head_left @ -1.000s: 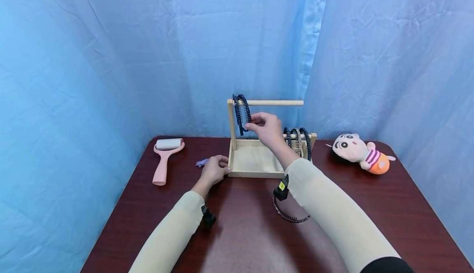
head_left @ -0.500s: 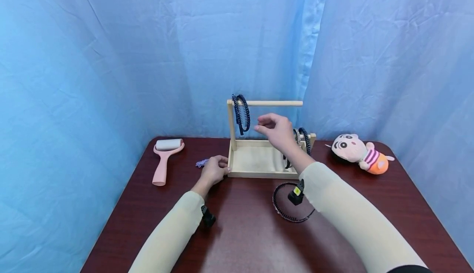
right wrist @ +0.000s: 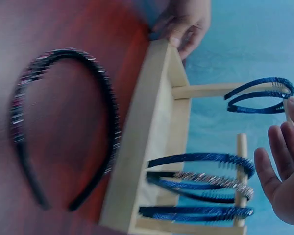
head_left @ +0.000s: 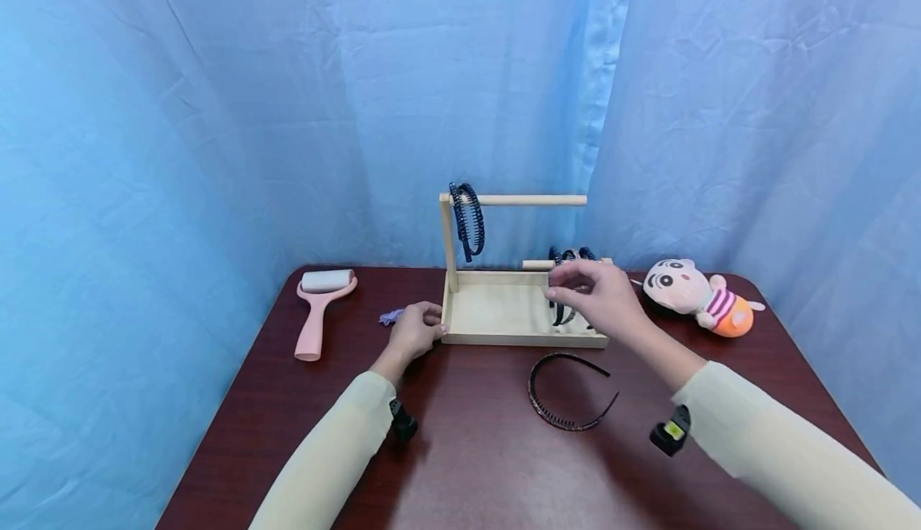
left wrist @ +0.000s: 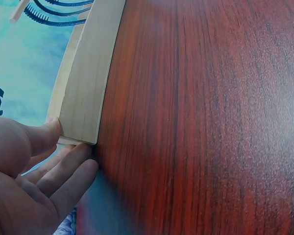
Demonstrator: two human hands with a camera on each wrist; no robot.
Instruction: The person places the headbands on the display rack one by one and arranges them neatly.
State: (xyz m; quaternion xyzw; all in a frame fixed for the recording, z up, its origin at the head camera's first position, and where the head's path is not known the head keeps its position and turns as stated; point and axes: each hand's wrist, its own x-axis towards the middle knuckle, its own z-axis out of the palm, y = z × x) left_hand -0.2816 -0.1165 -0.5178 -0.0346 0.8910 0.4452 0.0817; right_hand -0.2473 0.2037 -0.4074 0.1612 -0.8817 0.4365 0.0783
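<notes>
My left hand [head_left: 412, 334] pinches the near left corner of a pale wooden headband stand [head_left: 525, 340], thumb on the rim and fingers at its end. Dark, toothed headbands [head_left: 460, 222] hang at the left end of its upper bar. On the lower bar hang several more, including a blue headband [right wrist: 201, 157] and a silvery one [right wrist: 210, 180]; the right hand partly covers them in the head view. With nothing in its loosely bent fingers, my right hand [head_left: 600, 294] hovers before the lower bar. A dark sparkly headband [head_left: 532, 394] lies on the table in front of the stand.
The dark red table [head_left: 460, 466] backs onto a blue curtain [head_left: 324, 114]. At the left lies a pink-handled roller [head_left: 314, 326], and a small purple item [head_left: 391, 317] sits beside the left hand. A plush toy [head_left: 683, 290] lies at the back right.
My right hand has let go of a headband on the upper bar and moved right and down to the lower bar. The left hand stays at the corner. The table headband is now fully visible.
</notes>
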